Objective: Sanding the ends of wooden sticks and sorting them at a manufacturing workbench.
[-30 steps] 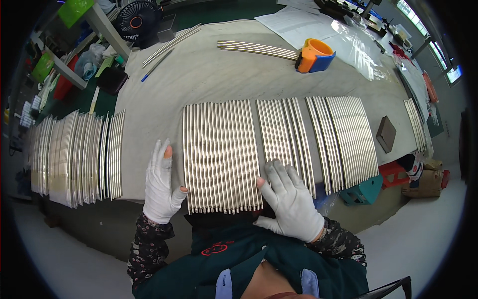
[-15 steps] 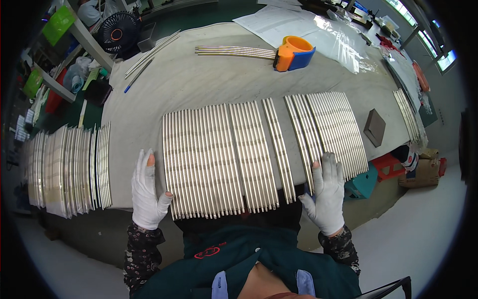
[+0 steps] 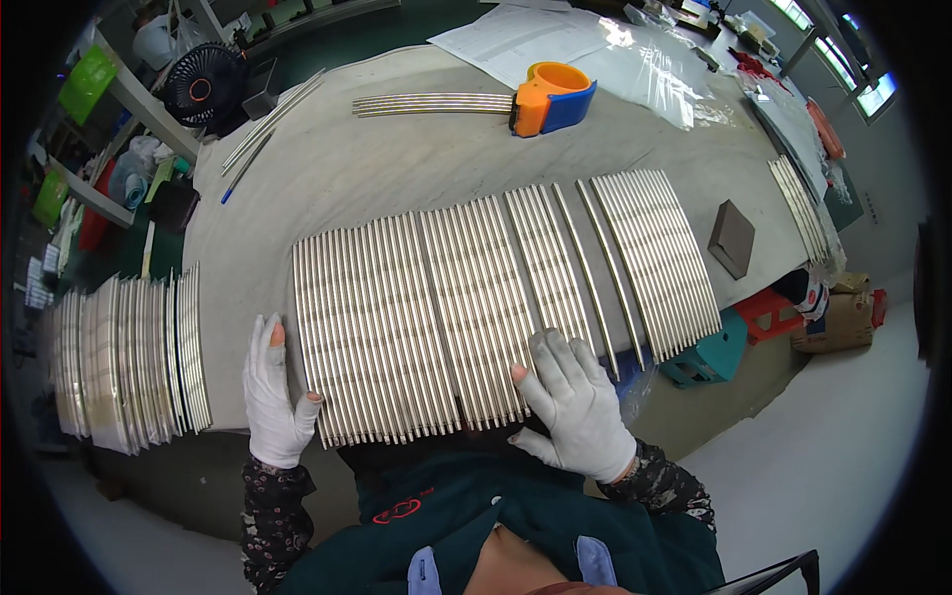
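Rows of thin, shiny metal rods (image 3: 367, 327) lie side by side across the table in front of me, their near ends at the table's front edge. My left hand (image 3: 275, 397), in a white glove with bare fingertips, stands upright along the left side of the row, fingers stretched and thumb against the near end of the outermost rods. My right hand (image 3: 575, 405), gloved alike, rests flat with spread fingers on the near part of the middle rods (image 3: 545, 258). Two single rods (image 3: 587, 283) lie apart to its right, before a further tight group of rods (image 3: 659, 263).
A tape dispenser (image 3: 553, 99) in orange and blue sits at the back beside several rods (image 3: 431, 103). Wrapped rod bundles (image 3: 124, 362) lie at the left edge. A dark block (image 3: 732, 239) is at right; a black fan (image 3: 204, 85), pen (image 3: 245, 169) and teal stool (image 3: 706, 349) surround the table.
My right hand has moved left from the right-hand group onto the middle rods. Several rods have shifted left to lie with the middle ones. My left hand stays at the row's left side.
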Motion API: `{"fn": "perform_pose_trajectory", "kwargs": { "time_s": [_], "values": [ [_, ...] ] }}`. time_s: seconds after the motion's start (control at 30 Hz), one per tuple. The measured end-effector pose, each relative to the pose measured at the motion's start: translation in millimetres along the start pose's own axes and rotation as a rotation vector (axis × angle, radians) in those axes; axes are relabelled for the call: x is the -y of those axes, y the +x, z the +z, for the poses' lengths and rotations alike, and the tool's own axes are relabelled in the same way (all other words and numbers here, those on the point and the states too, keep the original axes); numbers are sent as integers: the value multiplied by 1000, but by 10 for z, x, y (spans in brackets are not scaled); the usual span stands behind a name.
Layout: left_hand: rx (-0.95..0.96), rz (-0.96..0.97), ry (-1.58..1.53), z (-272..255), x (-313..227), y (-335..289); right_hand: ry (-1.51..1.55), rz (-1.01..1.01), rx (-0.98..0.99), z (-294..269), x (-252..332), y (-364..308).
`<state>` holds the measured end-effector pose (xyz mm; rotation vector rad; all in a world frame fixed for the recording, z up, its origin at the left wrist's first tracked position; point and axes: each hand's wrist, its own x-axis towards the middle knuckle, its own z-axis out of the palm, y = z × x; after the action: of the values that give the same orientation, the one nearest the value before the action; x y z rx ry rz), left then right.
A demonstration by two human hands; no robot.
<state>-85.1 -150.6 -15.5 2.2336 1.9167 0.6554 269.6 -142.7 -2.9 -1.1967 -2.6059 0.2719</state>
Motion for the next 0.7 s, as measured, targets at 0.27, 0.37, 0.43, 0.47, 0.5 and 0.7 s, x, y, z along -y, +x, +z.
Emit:
{"fn": "perform_pose_trajectory", "kwargs": {
  "time_s": [0.27, 0.37, 0.43, 0.47, 0.5, 0.7],
  "values": [
    [-6, -25, 23, -9, 6, -46, -206, 291, -353, -188, -472, -297],
    [0, 0, 26, 26, 12, -17, -258, 402, -354, -112, -767, -499],
    [-8, -7, 49, 27, 11, -35, -269, 422, -280, -103, -771, -499],
    [-8, -3, 44, 33, 13, -37, -225, 417, -258, -143, -699, -449],
    [-12, -10, 38, 31, 25, -40, -212, 385, -259, -121, -661, -430],
    [-45, -46, 46, 26, 70, -72, -153, 258, -167, -64, -448, -341]
  ]
}}
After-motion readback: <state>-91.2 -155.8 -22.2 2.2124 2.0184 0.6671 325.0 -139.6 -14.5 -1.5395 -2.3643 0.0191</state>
